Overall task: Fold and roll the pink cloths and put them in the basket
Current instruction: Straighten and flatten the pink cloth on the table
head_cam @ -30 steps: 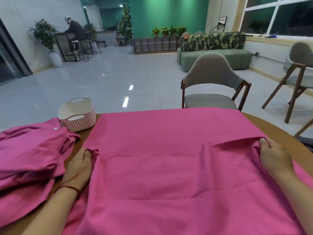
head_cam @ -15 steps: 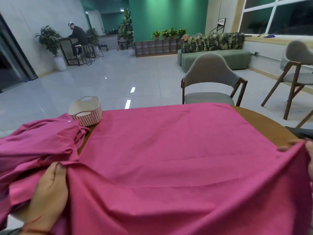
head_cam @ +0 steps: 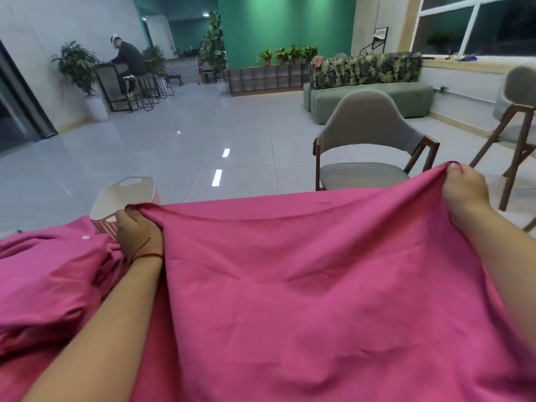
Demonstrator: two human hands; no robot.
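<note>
The large pink woven cloth [head_cam: 290, 285] fills the lower middle of the view, draped over the table, which it hides. Its upper edge is lifted and stretched between both hands. The left hand [head_cam: 136, 230] grips one corner, fingers curled round a bunched fold of fabric, low and close to the surface. The right hand [head_cam: 464, 190] pinches the other corner between thumb and fingers and holds it noticeably higher, so the edge slopes up to the right and sags a little in the middle.

This looks like a fold in half in progress. To do it well, the two corners should come level, the edge should be pulled taut enough to lose the sag, and both corners should go down together onto their matching corners before the crease is smoothed flat.

Just beyond the left hand stands the cream ribbed plastic basket [head_cam: 124, 195]; whether the hand touches it cannot be told. A crumpled heap of pink cloths [head_cam: 52, 271] lies to the left, touching the spread cloth, so that corner could catch on either. A grey padded chair with wooden legs [head_cam: 368, 146] stands behind.
</note>
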